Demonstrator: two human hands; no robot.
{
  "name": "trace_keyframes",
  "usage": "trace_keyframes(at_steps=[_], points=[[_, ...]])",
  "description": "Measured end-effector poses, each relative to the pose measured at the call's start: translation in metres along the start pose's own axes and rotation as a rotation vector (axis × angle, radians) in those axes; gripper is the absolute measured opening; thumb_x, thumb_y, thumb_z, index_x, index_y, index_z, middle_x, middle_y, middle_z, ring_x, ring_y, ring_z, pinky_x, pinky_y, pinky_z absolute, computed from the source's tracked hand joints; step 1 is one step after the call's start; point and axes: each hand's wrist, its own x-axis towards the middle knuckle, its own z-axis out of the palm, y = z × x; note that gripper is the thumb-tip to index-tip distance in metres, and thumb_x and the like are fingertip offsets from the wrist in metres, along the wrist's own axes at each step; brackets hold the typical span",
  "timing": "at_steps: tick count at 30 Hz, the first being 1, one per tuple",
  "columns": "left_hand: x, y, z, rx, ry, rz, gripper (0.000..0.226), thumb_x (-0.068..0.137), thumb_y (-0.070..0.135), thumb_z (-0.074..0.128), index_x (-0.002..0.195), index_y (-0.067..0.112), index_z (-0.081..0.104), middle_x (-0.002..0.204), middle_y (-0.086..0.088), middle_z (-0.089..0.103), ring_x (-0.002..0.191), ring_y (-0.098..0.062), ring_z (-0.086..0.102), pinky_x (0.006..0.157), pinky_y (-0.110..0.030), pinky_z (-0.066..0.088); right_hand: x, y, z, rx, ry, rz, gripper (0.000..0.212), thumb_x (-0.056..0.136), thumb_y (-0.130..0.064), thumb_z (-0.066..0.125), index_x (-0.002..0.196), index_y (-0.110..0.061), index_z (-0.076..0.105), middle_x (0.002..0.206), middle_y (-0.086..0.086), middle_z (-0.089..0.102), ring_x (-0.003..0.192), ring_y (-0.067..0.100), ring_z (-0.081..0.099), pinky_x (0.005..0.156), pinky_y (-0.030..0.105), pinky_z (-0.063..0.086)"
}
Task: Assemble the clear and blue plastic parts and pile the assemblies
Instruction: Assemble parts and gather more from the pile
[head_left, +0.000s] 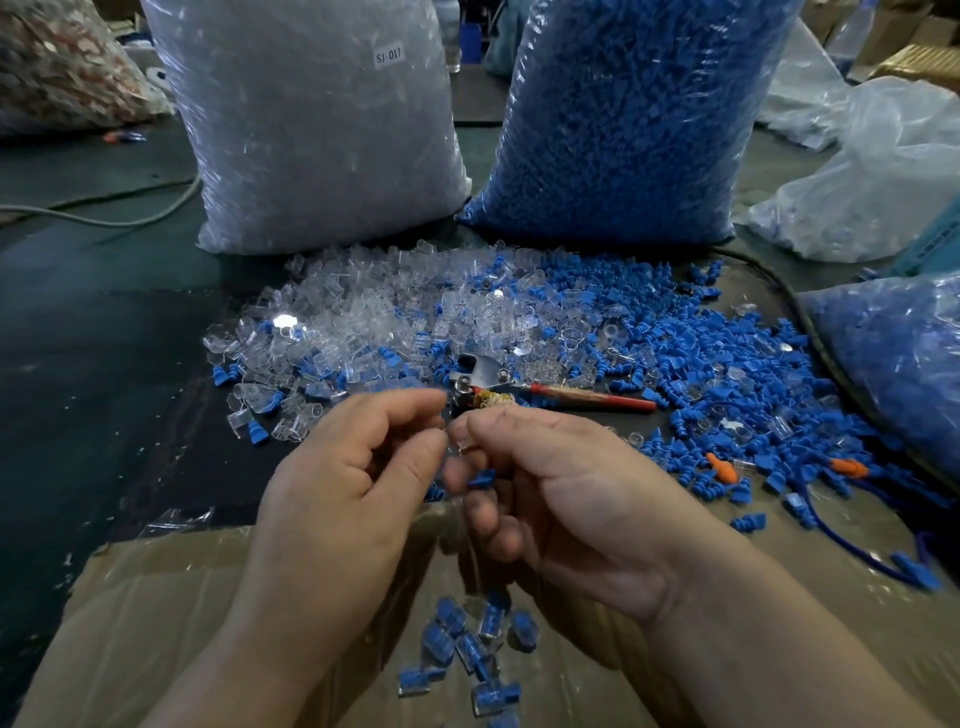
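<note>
Your right hand (561, 493) pinches a clear part (464, 440) between thumb and forefinger, and a blue part (483, 478) sits against its curled lower fingers. Your left hand (358, 467) is curled, with thumb and forefinger tips at the same clear part; blur hides whether they grip it. Both hands are above the near edge of the desk (104, 338), over a cardboard sheet (156, 623). The forearms hide part of the pile of assemblies (467, 649) on the cardboard below the hands; each is a clear shell with a blue insert. A red-handled tool (519, 387) lies beyond the fingertips; its type cannot be made out. The bag of clear parts (322, 130) carries a white label (388, 54) reading "SJ-017". The bag of blue parts (623, 119) stands beside it. Loose clear parts (363, 306) and loose blue parts (701, 364) lie spread in front of the bags
</note>
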Motion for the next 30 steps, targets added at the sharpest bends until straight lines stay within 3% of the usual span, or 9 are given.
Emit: trace_keyframes(at_steps=[3, 8, 10, 15, 19, 23, 27, 29, 30], points=[[0.001, -0.002, -0.001, -0.115, -0.051, -0.112, 0.017, 0.079, 0.037, 0.073, 0.093, 0.046, 0.074, 0.086, 0.023, 0.074, 0.079, 0.003, 0.071, 0.068, -0.018, 0.055, -0.002, 0.001, 0.002, -0.070, -0.003, -0.015, 0.015, 0.098, -0.019, 0.053, 0.096, -0.006, 0.059, 0.073, 0.007, 0.059, 0.047, 0.011, 0.048, 0.035, 0.017, 0.035], [0.002, -0.008, -0.001, -0.320, -0.176, -0.214, 0.018, 0.081, 0.046, 0.075, 0.097, 0.037, 0.075, 0.075, 0.000, 0.074, 0.074, -0.025, 0.075, 0.076, -0.053, 0.060, -0.006, 0.003, 0.005, -0.147, 0.058, -0.044, 0.010, 0.099, -0.017, 0.055, 0.096, -0.008, 0.058, 0.070, 0.006, 0.060, 0.044, 0.010, 0.048, 0.034, 0.017, 0.034], [0.002, -0.011, -0.001, -0.361, -0.202, -0.218, 0.022, 0.076, 0.043, 0.073, 0.096, 0.035, 0.075, 0.074, -0.003, 0.073, 0.073, -0.029, 0.075, 0.074, -0.050, 0.060, -0.006, 0.003, 0.006, -0.171, 0.063, -0.057, 0.010, 0.100, -0.016, 0.054, 0.096, -0.008, 0.057, 0.069, 0.006, 0.060, 0.044, 0.011, 0.048, 0.034, 0.018, 0.034], [0.002, -0.012, -0.003, -0.382, -0.187, -0.197, 0.028, 0.070, 0.050, 0.080, 0.091, 0.034, 0.074, 0.070, -0.004, 0.074, 0.065, -0.020, 0.073, 0.057, -0.023, 0.057, -0.005, 0.004, 0.004, -0.268, 0.059, -0.093, 0.013, 0.100, -0.017, 0.053, 0.104, -0.004, 0.055, 0.069, 0.007, 0.061, 0.044, 0.014, 0.047, 0.034, 0.020, 0.035], [0.003, -0.011, -0.004, -0.460, -0.099, -0.236, 0.036, 0.059, 0.048, 0.083, 0.090, 0.032, 0.074, 0.074, -0.005, 0.073, 0.064, -0.022, 0.072, 0.057, -0.028, 0.057, -0.004, 0.005, 0.005, -0.165, 0.045, -0.088, 0.021, 0.093, -0.006, 0.061, 0.113, -0.001, 0.054, 0.076, 0.012, 0.060, 0.050, 0.016, 0.053, 0.038, 0.022, 0.040], [0.009, -0.017, -0.010, -0.547, -0.032, -0.295, 0.029, 0.061, 0.037, 0.074, 0.089, 0.030, 0.077, 0.071, 0.000, 0.070, 0.063, -0.012, 0.066, 0.054, -0.020, 0.054, -0.002, -0.001, -0.001, 0.014, 0.064, -0.090, 0.022, 0.088, 0.012, 0.057, 0.107, 0.001, 0.058, 0.075, 0.014, 0.064, 0.060, 0.021, 0.062, 0.051, 0.024, 0.054], [0.005, -0.015, -0.008, -0.614, -0.083, -0.363, 0.018, 0.065, 0.032, 0.072, 0.082, 0.028, 0.076, 0.075, -0.007, 0.073, 0.066, -0.018, 0.069, 0.058, -0.028, 0.057, -0.003, -0.002, 0.000, -0.012, 0.048, -0.118, 0.015, 0.100, -0.004, 0.048, 0.111, 0.003, 0.055, 0.077, 0.014, 0.068, 0.059, 0.023, 0.067, 0.051, 0.027, 0.057], [0.005, -0.014, -0.007, -0.621, -0.084, -0.380, 0.009, 0.075, 0.027, 0.067, 0.078, 0.031, 0.075, 0.081, -0.009, 0.076, 0.066, -0.018, 0.070, 0.058, -0.028, 0.057, -0.004, -0.001, 0.000, -0.050, 0.038, -0.141, 0.017, 0.103, -0.010, 0.045, 0.112, 0.001, 0.052, 0.078, 0.015, 0.069, 0.058, 0.023, 0.067, 0.050, 0.029, 0.057], [0.005, -0.015, -0.007, -0.616, -0.081, -0.375, 0.016, 0.082, 0.022, 0.064, 0.075, 0.032, 0.074, 0.084, -0.008, 0.077, 0.066, -0.016, 0.071, 0.057, -0.026, 0.057, -0.005, -0.002, 0.000, -0.071, 0.036, -0.156, 0.017, 0.103, -0.012, 0.044, 0.113, -0.001, 0.051, 0.078, 0.015, 0.070, 0.057, 0.023, 0.067, 0.049, 0.029, 0.057]])
